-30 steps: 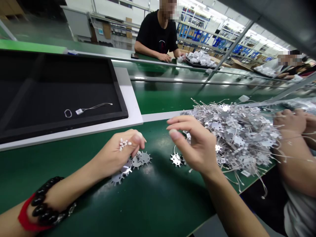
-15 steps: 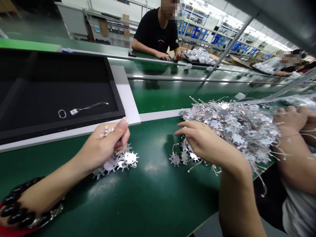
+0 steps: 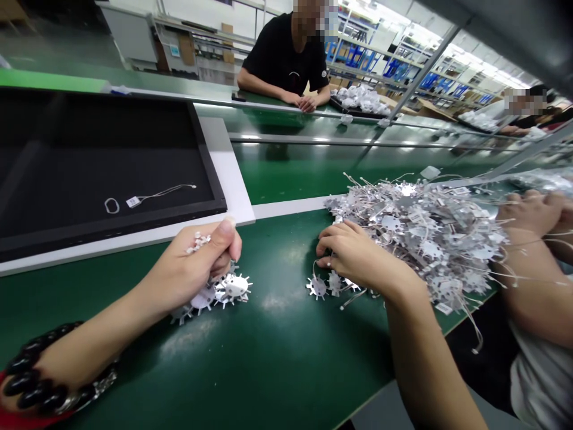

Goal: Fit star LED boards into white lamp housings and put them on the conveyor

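My left hand (image 3: 208, 251) is closed in a fist around a bundle of thin wires, whose small white connectors (image 3: 198, 242) stick out at the top. Below the fist, several silvery spoked metal discs (image 3: 236, 287) lie on the green table. My right hand (image 3: 342, 251) is at the near left edge of a large heap of similar wired discs (image 3: 430, 239). Its fingers are curled down onto the white-tipped wire of a single spoked disc (image 3: 317, 287), which rests on the table. The palm side and part of the grip are hidden.
At left stands a black-lined tray (image 3: 219, 206) with a labelled wire piece (image 3: 133, 202) and a small loop (image 3: 111, 205). Another person's arms (image 3: 532, 251) are close at right. Across the line, a person sits beside a pile of white bags (image 3: 360, 98).
My right hand has drawn slightly left and its outstretched fingers have curled down onto the wire. My left fist has shifted a little right. The person opposite has brought both hands together.
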The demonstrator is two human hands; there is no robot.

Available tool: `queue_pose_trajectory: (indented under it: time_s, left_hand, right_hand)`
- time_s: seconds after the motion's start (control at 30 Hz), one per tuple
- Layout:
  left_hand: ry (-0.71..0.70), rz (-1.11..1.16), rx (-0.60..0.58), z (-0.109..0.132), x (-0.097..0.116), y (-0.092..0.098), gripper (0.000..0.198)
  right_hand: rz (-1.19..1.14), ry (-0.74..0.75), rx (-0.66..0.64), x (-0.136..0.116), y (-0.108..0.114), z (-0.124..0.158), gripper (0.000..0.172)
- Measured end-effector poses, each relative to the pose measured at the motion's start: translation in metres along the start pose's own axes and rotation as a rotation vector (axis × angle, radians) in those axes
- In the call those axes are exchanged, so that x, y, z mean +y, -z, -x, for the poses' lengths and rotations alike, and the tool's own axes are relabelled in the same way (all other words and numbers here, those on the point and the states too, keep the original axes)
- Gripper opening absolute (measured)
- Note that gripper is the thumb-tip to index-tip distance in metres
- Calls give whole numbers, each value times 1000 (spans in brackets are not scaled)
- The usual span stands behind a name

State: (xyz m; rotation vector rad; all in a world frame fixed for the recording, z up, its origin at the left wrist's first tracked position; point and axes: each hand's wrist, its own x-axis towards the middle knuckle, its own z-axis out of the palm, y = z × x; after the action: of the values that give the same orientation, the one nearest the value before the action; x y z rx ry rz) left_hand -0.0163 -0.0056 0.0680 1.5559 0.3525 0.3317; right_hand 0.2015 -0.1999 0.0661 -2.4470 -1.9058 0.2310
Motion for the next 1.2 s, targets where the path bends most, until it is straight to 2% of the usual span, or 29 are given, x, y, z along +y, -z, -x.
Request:
queue_pose_trajectory:
  time_s: [0.13, 0.27, 0.47, 0.57, 0.7, 0.77, 0.87, 1.03, 1.1, 1.2]
  left_hand:
    - [6, -22, -5, 1, -2, 0, 60]
    - [7, -28, -10, 0, -3, 1, 60]
    - [15, -23, -21, 1, -3, 0, 60]
    - [17, -20, -20, 1, -4, -1, 59]
    - [30, -26, -30, 0, -4, -1, 61]
    - [24, -28, -31, 1, -4, -1, 61]
    - [19, -41, -23, 3, -3, 0, 61]
    - [23, -38, -22, 3, -4, 0, 62]
    - [16, -39, -26, 2, -4, 0, 62]
    - [11, -40, -25, 2, -5, -1, 62]
  right_hand:
    - [4, 5, -8, -2, -5, -2, 24]
    - [-29, 32, -21, -4, 0, -3, 24]
    - [-324, -54, 55, -15, 18, 0, 19]
    - [-344, -69, 52, -17, 19, 1, 17]
    - [-416, -108, 109, -15, 18, 1, 17]
    - [-489, -130, 168, -13, 19, 2, 15]
    - [-530, -88, 317, -13, 22, 5, 9]
    - [-453, -38, 493, -12, 27, 12, 21]
    - [-415, -29, 427, -10, 27, 15, 23]
    - [-314, -46, 164, -7, 27, 19, 26]
